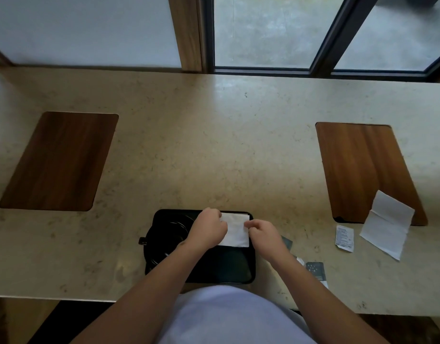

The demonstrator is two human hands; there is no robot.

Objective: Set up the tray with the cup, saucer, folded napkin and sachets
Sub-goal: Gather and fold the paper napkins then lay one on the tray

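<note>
Both hands pinch the folded napkin [235, 230] on the far right part of the tray [224, 266], left hand [209, 228] at its far left corner, right hand [263, 234] at its right edge, its long axis running toward the person, cup [164, 234] left of it.

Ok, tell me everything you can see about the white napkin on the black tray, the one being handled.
The white paper napkin is folded into a neat rectangle, thin and soft-looking, with crisp straight edges. It lies flat on the far right part of the black rectangular plastic tray, beside the black cup and saucer. The left hand covers its left edge, fingers curled at the top corner; the right hand pinches its right edge. Its near edge is fully visible, and nothing lies on it.
</note>
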